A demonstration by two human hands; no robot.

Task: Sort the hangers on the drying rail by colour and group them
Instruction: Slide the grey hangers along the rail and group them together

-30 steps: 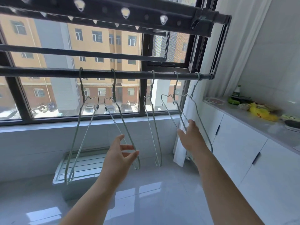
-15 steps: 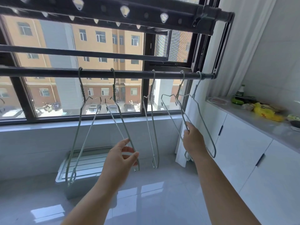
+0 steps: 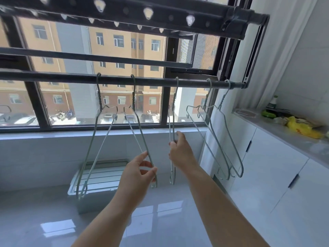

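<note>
Several thin wire hangers hang from a dark drying rail (image 3: 151, 81) across the window. The leftmost hanger (image 3: 92, 148) and the second hanger (image 3: 138, 125) look greenish grey. My left hand (image 3: 138, 172) pinches the second hanger's lower end between thumb and fingers. My right hand (image 3: 179, 150) grips the third hanger (image 3: 172, 111), which hangs edge-on at the middle. Two pale blue-grey hangers (image 3: 216, 138) hang close together at the rail's right end, free of either hand.
A white counter (image 3: 284, 131) with cabinets runs along the right, carrying a yellow bag (image 3: 300, 129) and a bottle. A white curtain hangs in the corner. A pale folded rack or bin (image 3: 99, 177) sits on the glossy floor under the window.
My right hand let go of the fourth hanger near the right end and moved left to take the third hanger. My left hand closed on the second hanger's lower end.
</note>
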